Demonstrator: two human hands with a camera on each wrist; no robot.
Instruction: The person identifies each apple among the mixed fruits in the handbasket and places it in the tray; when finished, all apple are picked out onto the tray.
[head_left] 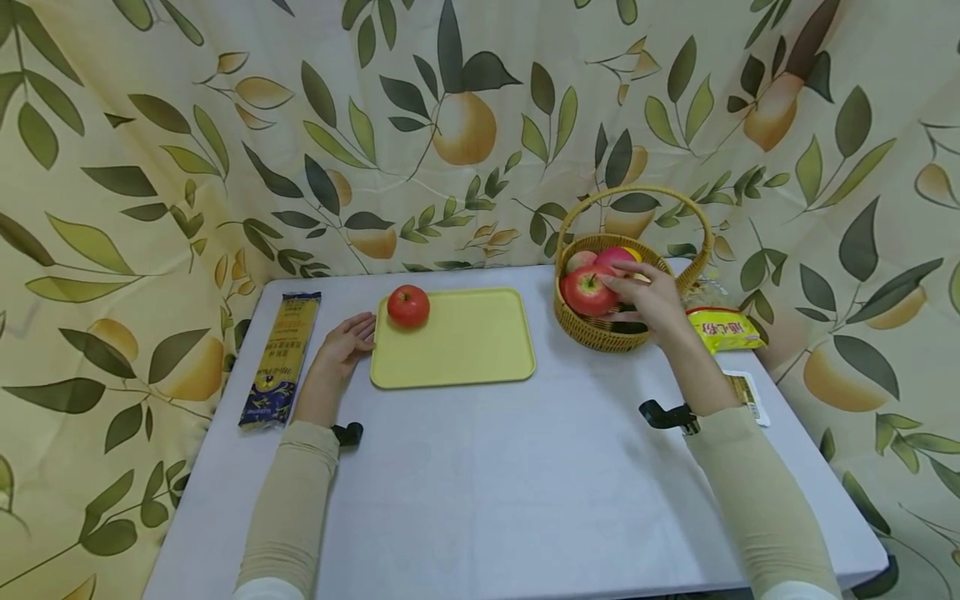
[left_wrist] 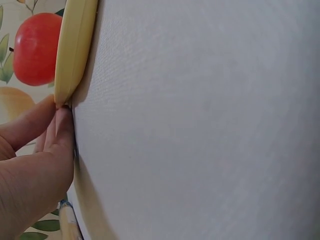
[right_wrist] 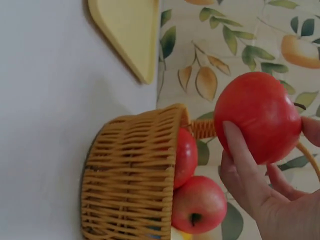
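My right hand (head_left: 652, 300) grips a red apple (head_left: 587, 293) at the mouth of a wicker basket (head_left: 598, 337). In the right wrist view that apple (right_wrist: 257, 117) is up above the rim, fingers and thumb around it. More apples, among them a pinkish red apple (right_wrist: 199, 205), sit inside the basket. On the left, my left hand (head_left: 347, 343) pinches the left edge of a yellow tray (head_left: 453, 346), thumb at the rim and fingers low against its side. Another red apple (head_left: 408, 307) rests on the tray near its upper left corner.
A long gold and blue packet (head_left: 281, 362) lies left of the left hand. Right of the basket are a yellow snack bag (head_left: 724, 330) and a white-edged packet (head_left: 747, 398), partly behind the right forearm. The basket's tall handle (head_left: 637, 190) arches over it. A patterned curtain (head_left: 465, 217) hangs behind the table.
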